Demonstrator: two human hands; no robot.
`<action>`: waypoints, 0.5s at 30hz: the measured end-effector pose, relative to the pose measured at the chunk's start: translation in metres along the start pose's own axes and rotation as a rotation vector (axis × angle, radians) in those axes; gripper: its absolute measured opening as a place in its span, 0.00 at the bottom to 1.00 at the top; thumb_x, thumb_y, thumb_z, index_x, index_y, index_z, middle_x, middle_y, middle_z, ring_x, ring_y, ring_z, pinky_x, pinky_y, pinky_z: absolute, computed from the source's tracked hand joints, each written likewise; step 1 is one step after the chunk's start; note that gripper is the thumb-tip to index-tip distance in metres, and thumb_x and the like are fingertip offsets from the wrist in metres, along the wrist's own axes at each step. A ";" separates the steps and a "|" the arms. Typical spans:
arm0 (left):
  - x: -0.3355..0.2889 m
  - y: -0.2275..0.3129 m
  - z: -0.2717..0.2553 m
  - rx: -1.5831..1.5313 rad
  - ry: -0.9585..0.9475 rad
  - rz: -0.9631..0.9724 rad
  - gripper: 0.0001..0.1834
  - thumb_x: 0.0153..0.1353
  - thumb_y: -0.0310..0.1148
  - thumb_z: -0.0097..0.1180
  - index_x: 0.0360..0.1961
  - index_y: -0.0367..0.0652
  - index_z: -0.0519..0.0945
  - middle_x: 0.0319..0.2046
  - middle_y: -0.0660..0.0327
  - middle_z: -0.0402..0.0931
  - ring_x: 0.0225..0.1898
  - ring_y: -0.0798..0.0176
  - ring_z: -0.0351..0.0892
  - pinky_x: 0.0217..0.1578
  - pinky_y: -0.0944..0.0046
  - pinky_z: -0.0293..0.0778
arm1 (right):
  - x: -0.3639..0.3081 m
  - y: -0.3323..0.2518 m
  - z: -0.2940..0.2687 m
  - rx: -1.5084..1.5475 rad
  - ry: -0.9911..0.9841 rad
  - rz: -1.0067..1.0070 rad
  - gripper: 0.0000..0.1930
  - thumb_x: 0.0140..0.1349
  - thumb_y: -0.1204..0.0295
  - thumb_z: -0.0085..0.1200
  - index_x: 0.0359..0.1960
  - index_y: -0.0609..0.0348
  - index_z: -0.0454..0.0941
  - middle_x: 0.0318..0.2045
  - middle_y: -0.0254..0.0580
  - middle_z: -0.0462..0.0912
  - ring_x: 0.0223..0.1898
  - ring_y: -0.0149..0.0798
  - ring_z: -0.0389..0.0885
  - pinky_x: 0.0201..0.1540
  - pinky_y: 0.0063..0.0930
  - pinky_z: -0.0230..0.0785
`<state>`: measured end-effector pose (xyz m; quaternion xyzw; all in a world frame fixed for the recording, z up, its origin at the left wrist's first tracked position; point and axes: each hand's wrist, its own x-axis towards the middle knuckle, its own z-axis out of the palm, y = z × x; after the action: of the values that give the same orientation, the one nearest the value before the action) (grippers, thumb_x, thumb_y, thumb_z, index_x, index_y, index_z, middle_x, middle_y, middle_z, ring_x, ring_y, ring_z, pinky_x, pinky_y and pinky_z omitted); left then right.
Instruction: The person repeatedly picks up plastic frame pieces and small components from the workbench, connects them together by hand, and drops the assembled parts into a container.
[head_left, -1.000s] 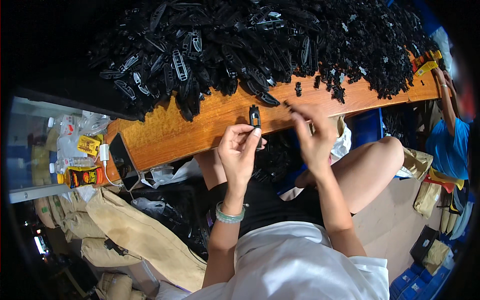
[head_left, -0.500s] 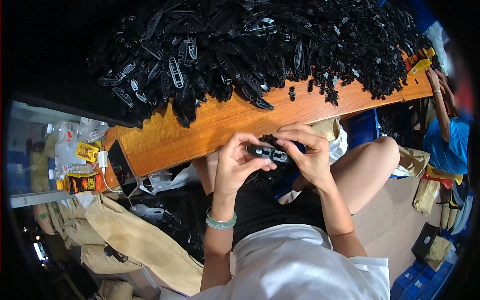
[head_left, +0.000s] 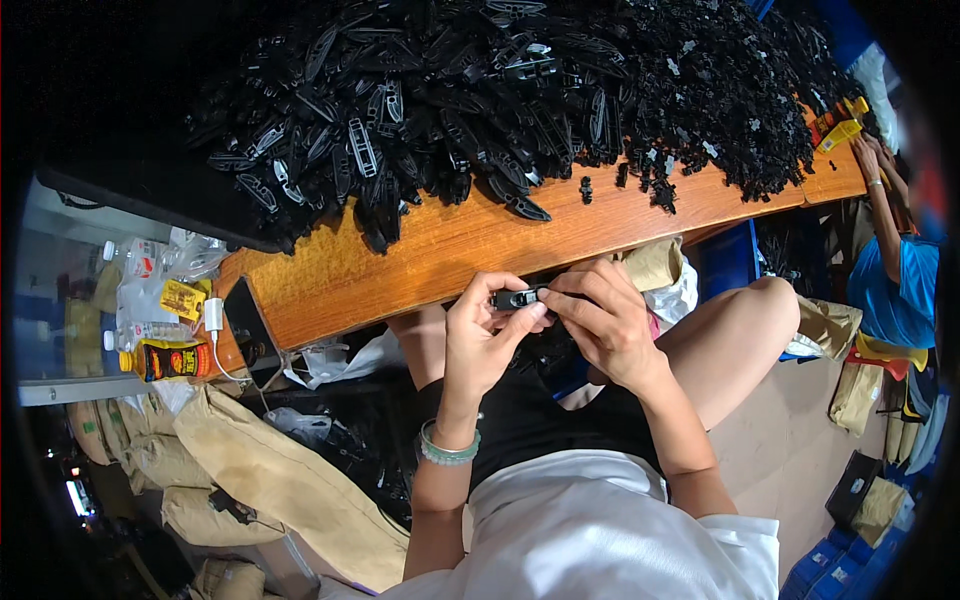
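Between my two hands, over my lap near the table's front edge, is a long black plastic part (head_left: 513, 299) with openings along it. My left hand (head_left: 480, 330) grips its left end between thumb and fingers. The fingers of my right hand (head_left: 607, 322) pinch at its right end and cover that side, so whether a smaller piece is in them I cannot tell. Beyond my hands, a heap of similar long black plastic parts (head_left: 440, 120) covers the back of the wooden table (head_left: 330, 285). A heap of small black plastic clips (head_left: 730, 110) lies to its right.
A few loose clips (head_left: 586, 189) lie before the heaps. Bottles (head_left: 172, 361), a phone (head_left: 250, 330) and a white charger (head_left: 213, 314) with its cable are at the left end. Another person's arm (head_left: 885, 225) reaches the table at far right. Kraft sacks (head_left: 280, 480) lie at lower left.
My right fingers have moved in over the right end of the black plastic part, hiding more of it. The part has turned a little and now sits more level in my left hand.
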<state>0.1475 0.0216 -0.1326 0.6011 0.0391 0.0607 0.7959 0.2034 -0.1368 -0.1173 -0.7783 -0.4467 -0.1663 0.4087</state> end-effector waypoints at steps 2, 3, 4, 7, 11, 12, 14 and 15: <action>-0.002 0.002 0.001 0.064 -0.015 0.028 0.11 0.54 0.18 0.57 0.38 0.33 0.69 0.30 0.58 0.76 0.31 0.67 0.81 0.33 0.71 0.79 | -0.003 0.001 0.002 0.094 0.055 0.121 0.13 0.46 0.79 0.60 0.36 0.65 0.78 0.34 0.44 0.77 0.36 0.43 0.75 0.37 0.31 0.65; -0.003 0.002 0.001 0.128 -0.024 0.052 0.11 0.54 0.18 0.57 0.37 0.33 0.70 0.30 0.59 0.75 0.30 0.67 0.81 0.32 0.71 0.78 | -0.005 0.000 0.004 0.194 0.105 0.242 0.12 0.48 0.78 0.60 0.37 0.66 0.78 0.35 0.45 0.77 0.36 0.44 0.75 0.38 0.31 0.65; -0.003 0.002 0.003 0.178 0.010 0.099 0.10 0.52 0.17 0.57 0.36 0.33 0.72 0.31 0.59 0.76 0.28 0.67 0.81 0.30 0.72 0.78 | -0.007 -0.001 0.005 0.259 0.109 0.372 0.12 0.52 0.75 0.60 0.37 0.68 0.77 0.34 0.47 0.78 0.35 0.44 0.75 0.38 0.30 0.66; 0.001 0.006 0.002 0.232 -0.044 0.112 0.08 0.53 0.18 0.56 0.36 0.33 0.74 0.30 0.58 0.77 0.26 0.67 0.80 0.28 0.72 0.77 | -0.016 0.006 0.006 0.417 -0.007 0.501 0.12 0.53 0.74 0.59 0.37 0.69 0.76 0.31 0.48 0.78 0.32 0.43 0.76 0.35 0.29 0.67; 0.004 -0.002 0.004 0.145 -0.039 0.065 0.07 0.55 0.21 0.55 0.35 0.32 0.76 0.29 0.58 0.77 0.24 0.67 0.80 0.26 0.72 0.76 | -0.019 0.005 0.010 0.328 0.073 0.491 0.11 0.55 0.73 0.59 0.35 0.69 0.77 0.27 0.47 0.78 0.28 0.42 0.76 0.32 0.29 0.67; 0.005 -0.002 0.002 0.131 -0.023 0.049 0.06 0.56 0.22 0.54 0.35 0.31 0.76 0.28 0.58 0.77 0.24 0.68 0.80 0.25 0.72 0.76 | -0.018 0.007 0.010 0.346 0.034 0.502 0.10 0.55 0.73 0.58 0.34 0.69 0.77 0.27 0.46 0.78 0.28 0.42 0.76 0.32 0.30 0.67; 0.011 -0.008 0.002 -0.027 0.071 0.019 0.06 0.58 0.26 0.53 0.31 0.32 0.76 0.24 0.59 0.75 0.19 0.69 0.77 0.21 0.74 0.73 | -0.015 0.016 0.013 0.342 0.049 0.513 0.09 0.56 0.72 0.57 0.33 0.67 0.78 0.26 0.46 0.78 0.29 0.43 0.76 0.32 0.31 0.67; 0.018 -0.016 -0.005 -0.193 0.126 -0.051 0.08 0.60 0.29 0.53 0.29 0.33 0.75 0.22 0.59 0.74 0.17 0.70 0.75 0.20 0.75 0.69 | -0.012 0.026 0.015 0.317 0.106 0.516 0.09 0.56 0.72 0.57 0.32 0.66 0.78 0.26 0.47 0.78 0.29 0.44 0.77 0.32 0.32 0.67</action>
<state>0.1658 0.0249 -0.1494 0.5154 0.0981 0.0815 0.8474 0.2169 -0.1385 -0.1470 -0.7829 -0.2327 -0.0258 0.5764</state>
